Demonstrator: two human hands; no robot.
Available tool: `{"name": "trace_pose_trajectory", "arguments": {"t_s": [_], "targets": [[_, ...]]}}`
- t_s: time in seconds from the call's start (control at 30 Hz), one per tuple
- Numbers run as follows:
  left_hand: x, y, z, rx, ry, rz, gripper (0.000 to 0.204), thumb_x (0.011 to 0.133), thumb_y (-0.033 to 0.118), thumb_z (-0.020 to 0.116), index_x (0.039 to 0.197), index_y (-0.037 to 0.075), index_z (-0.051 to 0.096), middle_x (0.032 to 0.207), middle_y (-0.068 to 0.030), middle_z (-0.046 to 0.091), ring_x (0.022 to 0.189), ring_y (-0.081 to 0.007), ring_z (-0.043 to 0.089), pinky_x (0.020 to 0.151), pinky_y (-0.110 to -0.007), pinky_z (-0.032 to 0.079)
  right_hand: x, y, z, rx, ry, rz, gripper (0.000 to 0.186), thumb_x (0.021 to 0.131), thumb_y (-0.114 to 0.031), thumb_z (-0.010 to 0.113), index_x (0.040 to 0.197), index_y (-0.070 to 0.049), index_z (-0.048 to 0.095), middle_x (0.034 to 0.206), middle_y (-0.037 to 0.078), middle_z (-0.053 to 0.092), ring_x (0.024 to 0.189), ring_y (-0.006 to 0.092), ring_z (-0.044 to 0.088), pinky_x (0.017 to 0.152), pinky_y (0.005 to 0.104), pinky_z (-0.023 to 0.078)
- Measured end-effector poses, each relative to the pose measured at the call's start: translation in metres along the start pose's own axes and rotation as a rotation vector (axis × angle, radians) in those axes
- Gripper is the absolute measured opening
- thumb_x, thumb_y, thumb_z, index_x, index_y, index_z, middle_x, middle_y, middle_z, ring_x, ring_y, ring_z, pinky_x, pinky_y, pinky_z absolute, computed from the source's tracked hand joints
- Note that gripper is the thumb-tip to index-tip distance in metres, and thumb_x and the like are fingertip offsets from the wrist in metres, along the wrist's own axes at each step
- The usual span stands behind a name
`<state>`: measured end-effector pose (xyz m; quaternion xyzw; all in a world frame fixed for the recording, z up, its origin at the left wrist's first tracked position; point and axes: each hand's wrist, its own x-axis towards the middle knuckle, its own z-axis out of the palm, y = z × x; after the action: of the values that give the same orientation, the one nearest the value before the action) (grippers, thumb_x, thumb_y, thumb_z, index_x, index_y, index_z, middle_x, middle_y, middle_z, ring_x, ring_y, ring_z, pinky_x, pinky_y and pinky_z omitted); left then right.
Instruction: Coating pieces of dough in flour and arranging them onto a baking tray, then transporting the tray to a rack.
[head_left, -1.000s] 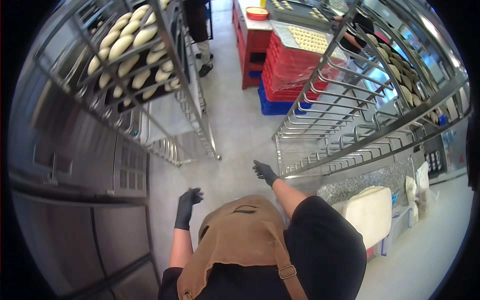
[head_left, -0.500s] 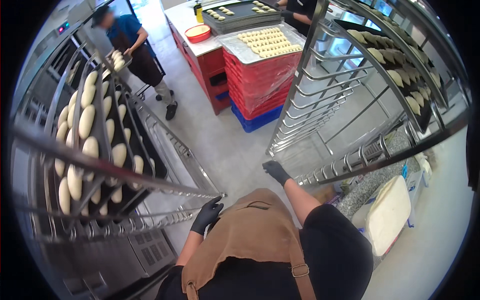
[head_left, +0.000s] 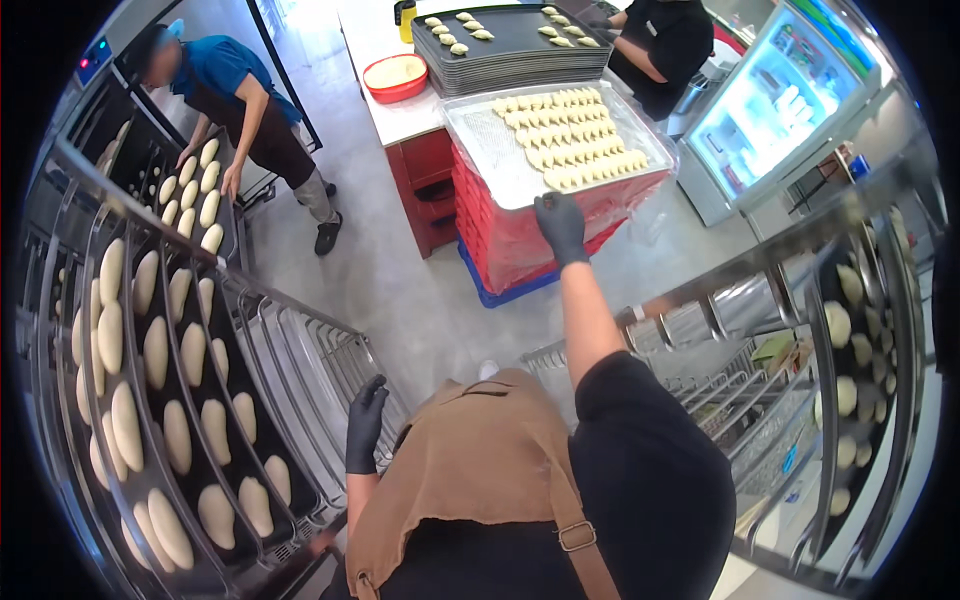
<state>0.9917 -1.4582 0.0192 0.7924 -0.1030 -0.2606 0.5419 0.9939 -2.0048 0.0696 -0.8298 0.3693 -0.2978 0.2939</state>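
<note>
Right hand (head_left: 562, 228), dark-gloved, arm stretched far, is at the near edge of a pale metal tray (head_left: 478, 125). Fingers curled in; cannot tell whether they clamp the rim or only touch it. The tray lies on a tall stack of red crates (head_left: 478, 215), partly wrapped in clear film, with a blue crate (head_left: 505, 292) at the bottom. On the tray: small pale dough pieces (head_left: 585, 157) in close rows, mostly toward its right side.

Left hand (head_left: 366, 425), also gloved, is near and low, beside the left rack (head_left: 320, 318). Fingers loosely bent, apart from the thumb; nothing seen in it.

Left rack bears dark trays of long dough loaves (head_left: 155, 350). Far left, a co-worker in a blue shirt (head_left: 228, 70) has both hands at a dark tray of similar loaves.

Beyond the pale tray: a stack of dark trays (head_left: 510, 72), a few dough pieces on top; to its left a red bowl (head_left: 398, 92) on a white counter (head_left: 368, 35). Far right, a person in black (head_left: 672, 50) and a lit fridge (head_left: 780, 115). Right rack (head_left: 735, 258) stands nearer, more dough on it.
</note>
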Motion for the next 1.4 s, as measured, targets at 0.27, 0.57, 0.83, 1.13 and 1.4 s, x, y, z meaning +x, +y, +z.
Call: {"name": "trace_pose_trajectory", "arguments": {"t_s": [0.27,0.57,0.83,1.13,1.4], "targets": [[0.143,0.068,0.007,-0.053,0.027,-0.093,0.042,0.103,0.021,0.062,0.138,-0.003,0.062,0.134,-0.0159,0.068,0.131,-0.0239,0.059,0.112,-0.035,0.042,0.148,0.017,0.045,-0.523,0.022,-0.087,0.046,0.077,-0.042,0.079,0.110,-0.010,0.075,0.104,0.020,0.068,0.099,0.0385,0.068,0.085,0.0499,0.057],[0.399,0.094,-0.022,0.085,-0.230,0.018,0.044,0.102,0.024,0.064,0.137,-0.002,0.062,0.133,-0.0187,0.068,0.126,-0.0267,0.063,0.108,-0.037,0.047,0.196,0.002,0.071,-0.822,-0.357,-0.197,0.031,0.077,-0.027,0.073,0.102,-0.009,0.073,0.107,0.020,0.066,0.101,0.0392,0.065,0.083,0.0505,0.056],[0.625,-0.044,-0.086,1.262,-0.711,0.226,0.044,0.099,0.037,0.055,0.108,-0.002,0.074,0.118,-0.0269,0.070,0.113,-0.0403,0.067,0.100,-0.047,0.051,0.209,-0.026,0.086,-0.959,-0.371,-0.117,0.029,0.073,-0.015,0.072,0.101,-0.008,0.070,0.103,0.018,0.064,0.099,0.0355,0.064,0.080,0.0479,0.054],[0.666,-0.085,-0.131,1.068,-0.853,0.253,0.045,0.098,0.038,0.053,0.112,0.001,0.073,0.117,-0.0289,0.068,0.114,-0.0454,0.064,0.097,-0.049,0.050,0.194,-0.036,0.068,-0.889,-0.316,0.060,0.031,0.075,-0.006,0.071,0.106,-0.005,0.065,0.105,0.015,0.061,0.100,0.0342,0.062,0.079,0.0455,0.054],[0.723,-0.031,-0.138,1.141,-0.937,0.153,0.047,0.096,0.041,0.055,0.114,0.001,0.071,0.113,-0.0292,0.069,0.107,-0.0451,0.066,0.089,-0.046,0.052,0.175,-0.038,0.032,-0.414,0.055,0.274,0.033,0.074,-0.006,0.070,0.106,-0.003,0.064,0.101,0.020,0.063,0.096,0.0385,0.064,0.083,0.0455,0.055]]}}
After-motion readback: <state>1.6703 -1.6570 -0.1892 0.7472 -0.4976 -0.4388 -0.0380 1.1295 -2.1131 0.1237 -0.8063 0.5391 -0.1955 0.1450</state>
